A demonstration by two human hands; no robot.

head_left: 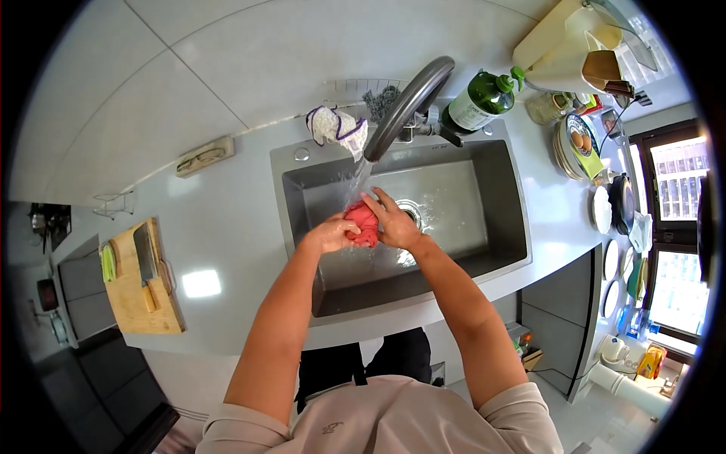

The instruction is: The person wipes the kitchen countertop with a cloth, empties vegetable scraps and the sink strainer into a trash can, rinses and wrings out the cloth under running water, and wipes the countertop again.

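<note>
A crumpled red cloth [363,223] is bunched up between my two hands, wet under the stream from the grey faucet [408,106]. My left hand [333,233] grips its left side, thumb pressed on top. On the other side my right hand [395,221] holds the cloth, with its upper fingers reaching across toward the stream. Both hands are over the left half of the grey sink [469,189], and water splashes around the drain [411,212]. The folds hide some of my fingertips.
Behind the sink stand a green pump bottle [484,100] and a white cloth with purple edging [336,129]. A cutting board [136,303] with a knife [144,257] lies at left. Stacked dishes with eggs [581,142] are at right.
</note>
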